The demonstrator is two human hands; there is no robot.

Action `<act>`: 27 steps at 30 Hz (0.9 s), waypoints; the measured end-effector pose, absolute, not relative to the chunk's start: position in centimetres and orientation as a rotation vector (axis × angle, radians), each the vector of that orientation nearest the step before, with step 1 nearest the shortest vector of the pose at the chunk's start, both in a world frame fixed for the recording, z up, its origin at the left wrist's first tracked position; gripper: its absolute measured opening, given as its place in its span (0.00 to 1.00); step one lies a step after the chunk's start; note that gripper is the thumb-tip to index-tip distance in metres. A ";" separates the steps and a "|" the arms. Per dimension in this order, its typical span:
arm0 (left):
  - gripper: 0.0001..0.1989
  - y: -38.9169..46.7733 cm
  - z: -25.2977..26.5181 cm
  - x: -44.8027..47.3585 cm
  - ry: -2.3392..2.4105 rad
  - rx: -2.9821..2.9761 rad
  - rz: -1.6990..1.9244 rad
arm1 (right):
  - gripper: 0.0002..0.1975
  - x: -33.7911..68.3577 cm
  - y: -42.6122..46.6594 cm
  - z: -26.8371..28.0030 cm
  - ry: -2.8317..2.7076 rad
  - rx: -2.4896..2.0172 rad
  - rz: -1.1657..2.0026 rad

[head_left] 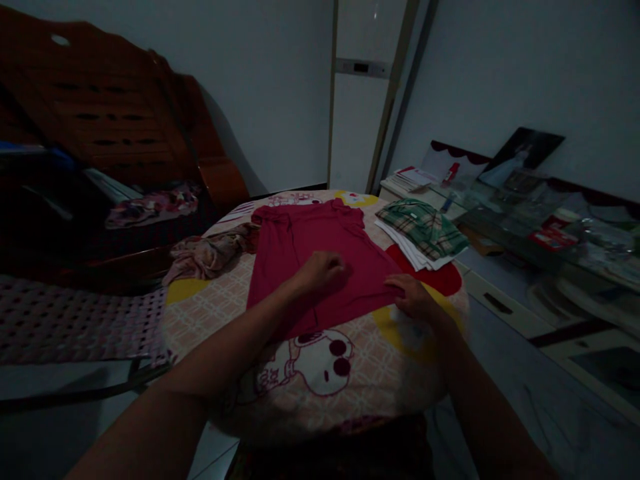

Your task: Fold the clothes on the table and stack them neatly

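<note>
A dark pink short-sleeved shirt [280,267] lies spread out on the round table, its sleeves at the far end and its hem towards me. Over the middle of the shirt is my left hand [323,270], its fingers curled in a loose fist with no cloth showing in them. My right hand [413,298] is at the shirt's near right corner, fingers closed on the edge. Beyond that hand, a folded green plaid garment [423,227] rests on white folded cloth [400,247].
A patterned cloth [200,333] covers the table. Crumpled cloth [215,252] sits at its left edge. A wooden bench [115,120] stands on the left. To the right is a glass-topped cabinet [500,233] with papers and small items. A tall white unit [357,127] stands behind.
</note>
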State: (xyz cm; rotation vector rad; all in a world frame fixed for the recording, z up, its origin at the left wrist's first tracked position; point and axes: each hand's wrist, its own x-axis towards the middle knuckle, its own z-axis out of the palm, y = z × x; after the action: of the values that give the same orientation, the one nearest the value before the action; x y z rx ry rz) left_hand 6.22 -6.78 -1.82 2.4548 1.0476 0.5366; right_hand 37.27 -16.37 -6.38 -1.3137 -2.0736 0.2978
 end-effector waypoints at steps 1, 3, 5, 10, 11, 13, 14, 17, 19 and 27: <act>0.12 -8.3 -1.8 7.4 0.931 2.442 0.552 | 0.26 37.3 -16.4 -6.8 -2.041 -1.324 0.262; 0.11 -10.9 -2.3 9.3 0.740 2.419 0.543 | 0.26 37.3 -16.4 -7.2 -1.960 -1.349 0.243; 0.09 -12.7 -3.1 10.3 0.693 2.441 0.521 | 0.24 37.4 -16.4 -7.1 -1.867 -1.380 0.303; 0.06 -13.6 -4.7 10.6 0.764 2.611 0.451 | 0.18 38.4 -16.6 -6.6 -1.459 -1.507 0.437; 0.06 -13.6 -4.8 10.6 0.772 2.635 0.444 | 0.16 38.7 -16.7 -6.6 -1.379 -1.525 0.422; 0.07 -13.4 -5.0 10.7 0.781 2.659 0.437 | 0.14 39.1 -16.7 -6.9 -1.262 -1.537 0.393; 0.07 -13.4 -5.0 10.8 0.786 2.661 0.436 | 0.13 39.3 -16.7 -7.0 -1.220 -1.533 0.386; 0.08 -13.2 -5.0 10.9 0.801 2.637 0.444 | 0.12 39.7 -16.8 -7.1 -1.159 -1.514 0.394; 0.10 -13.2 -4.7 10.7 0.797 2.621 0.448 | 0.12 39.6 -16.9 -7.0 -1.153 -1.504 0.427; 0.07 -14.6 -4.1 11.1 0.783 2.817 0.296 | 0.11 38.3 -17.6 -6.3 -1.491 -1.505 0.412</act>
State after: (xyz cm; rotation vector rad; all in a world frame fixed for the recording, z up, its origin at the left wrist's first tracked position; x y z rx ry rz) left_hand 11.08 -14.61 -4.11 2.8167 0.7828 0.2965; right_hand 38.35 -17.59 -6.33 -1.5048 -1.4913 0.4117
